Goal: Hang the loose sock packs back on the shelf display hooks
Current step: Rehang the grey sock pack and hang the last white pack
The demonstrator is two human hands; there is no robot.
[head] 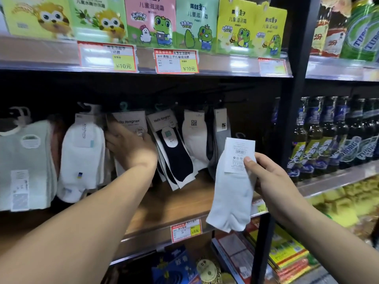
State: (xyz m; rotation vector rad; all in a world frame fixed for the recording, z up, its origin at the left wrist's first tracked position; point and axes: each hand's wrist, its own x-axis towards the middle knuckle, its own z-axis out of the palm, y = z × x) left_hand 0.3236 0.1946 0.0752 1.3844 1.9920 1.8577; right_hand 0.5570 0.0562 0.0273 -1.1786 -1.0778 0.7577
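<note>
Two hands are up at the sock shelf: my right hand has its thumb and fingers closed on a loose white sock pack, holding it by its barcode card in front of the wooden shelf board, well clear of any hook. My left hand rests against a hanging "Hello tongran" pack, fingers curled at its edge; whether it truly grips, I cannot tell. Beside it hangs a navy "Hello tongran" sock pack.
</note>
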